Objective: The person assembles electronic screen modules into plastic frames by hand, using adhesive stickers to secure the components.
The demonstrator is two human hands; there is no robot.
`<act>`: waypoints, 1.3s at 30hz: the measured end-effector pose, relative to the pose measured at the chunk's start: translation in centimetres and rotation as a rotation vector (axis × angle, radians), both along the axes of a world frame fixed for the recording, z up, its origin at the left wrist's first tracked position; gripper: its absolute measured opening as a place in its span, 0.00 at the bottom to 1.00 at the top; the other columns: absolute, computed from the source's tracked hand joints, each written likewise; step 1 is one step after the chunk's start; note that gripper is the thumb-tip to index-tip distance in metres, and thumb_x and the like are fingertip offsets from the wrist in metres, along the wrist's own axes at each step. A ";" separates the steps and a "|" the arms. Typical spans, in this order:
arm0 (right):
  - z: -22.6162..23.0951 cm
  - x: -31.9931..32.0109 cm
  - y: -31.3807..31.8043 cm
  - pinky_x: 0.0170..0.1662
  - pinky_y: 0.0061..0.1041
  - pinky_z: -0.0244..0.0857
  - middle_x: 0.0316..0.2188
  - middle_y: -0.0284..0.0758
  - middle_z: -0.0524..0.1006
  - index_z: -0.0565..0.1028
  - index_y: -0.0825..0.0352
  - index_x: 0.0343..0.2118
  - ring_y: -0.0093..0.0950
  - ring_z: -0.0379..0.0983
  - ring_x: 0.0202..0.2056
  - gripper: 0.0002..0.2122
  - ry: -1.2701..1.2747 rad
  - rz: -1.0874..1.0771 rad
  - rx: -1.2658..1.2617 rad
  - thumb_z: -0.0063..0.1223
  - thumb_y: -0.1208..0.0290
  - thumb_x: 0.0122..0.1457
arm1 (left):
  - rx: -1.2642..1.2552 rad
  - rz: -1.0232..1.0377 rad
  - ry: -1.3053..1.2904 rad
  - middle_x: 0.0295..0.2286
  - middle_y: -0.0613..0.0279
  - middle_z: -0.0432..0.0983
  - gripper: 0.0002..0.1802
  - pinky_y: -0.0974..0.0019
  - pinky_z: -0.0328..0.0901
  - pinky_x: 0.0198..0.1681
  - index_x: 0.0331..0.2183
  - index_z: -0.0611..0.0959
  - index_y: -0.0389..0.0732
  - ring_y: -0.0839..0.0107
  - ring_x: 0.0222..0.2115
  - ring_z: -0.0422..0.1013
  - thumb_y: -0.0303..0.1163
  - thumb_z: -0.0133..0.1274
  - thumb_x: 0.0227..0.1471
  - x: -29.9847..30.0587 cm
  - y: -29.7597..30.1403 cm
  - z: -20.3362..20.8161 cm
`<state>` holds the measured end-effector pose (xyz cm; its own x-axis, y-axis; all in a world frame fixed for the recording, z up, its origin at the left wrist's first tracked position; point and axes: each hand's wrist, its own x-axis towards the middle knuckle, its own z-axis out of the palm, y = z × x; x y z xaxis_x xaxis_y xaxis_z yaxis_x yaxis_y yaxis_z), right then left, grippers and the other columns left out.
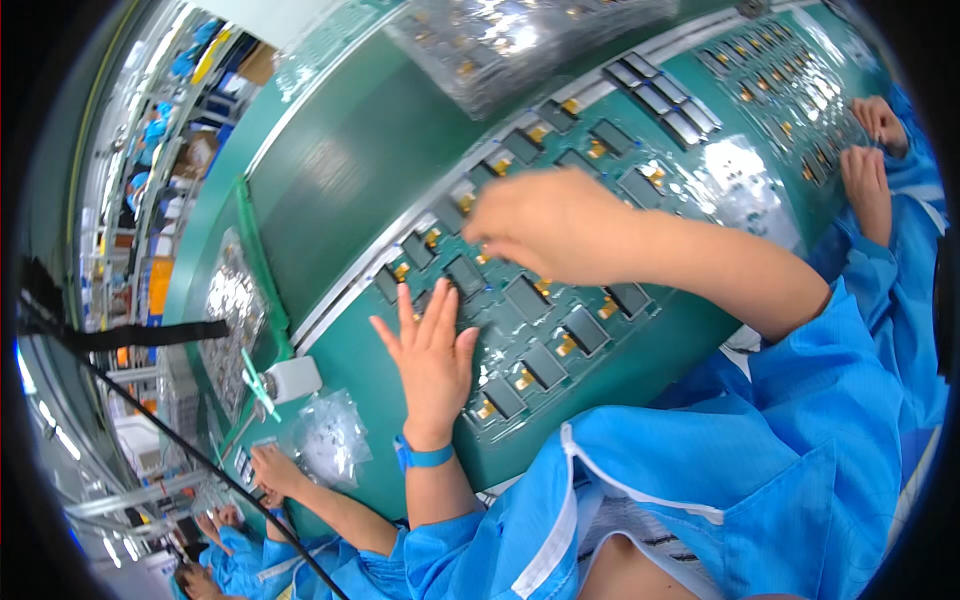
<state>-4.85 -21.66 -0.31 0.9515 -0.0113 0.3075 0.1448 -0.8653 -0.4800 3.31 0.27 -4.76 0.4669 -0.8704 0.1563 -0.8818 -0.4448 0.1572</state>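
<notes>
The small display modules point(545, 365) lie in rows on the green desk point(350, 170), each a flat dark glass rectangle with an orange flex tail. Judged light, stiff and fragile; the glass is probably slippery. Take hold by the long edges, not by the face or the tail.

The left hand point(432, 352) lies open, fingers spread, flat on the modules toward the near edge. The right hand point(545, 222) hovers over the middle rows, fingers curled down (what it grips, if anything, cannot be told). Clear crinkled plastic bags point(330, 435) lie near the left edge.
</notes>
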 end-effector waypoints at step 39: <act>-3.7 3.2 4.8 0.39 0.33 0.65 0.33 0.37 0.70 0.75 0.64 0.31 0.36 0.69 0.39 0.07 0.174 -0.082 -0.022 0.53 0.74 0.46 | -0.317 -0.035 0.056 0.46 0.50 0.62 0.21 0.43 0.50 0.53 0.39 0.78 0.44 0.42 0.52 0.52 0.34 0.60 0.38 0.6 0.7 -0.2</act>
<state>-1.70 -16.85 -4.01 0.9865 -0.0858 0.1392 -0.0101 -0.8814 -0.4723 3.94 0.97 -4.96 0.4532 -0.7981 0.3971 -0.8816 -0.3353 0.3322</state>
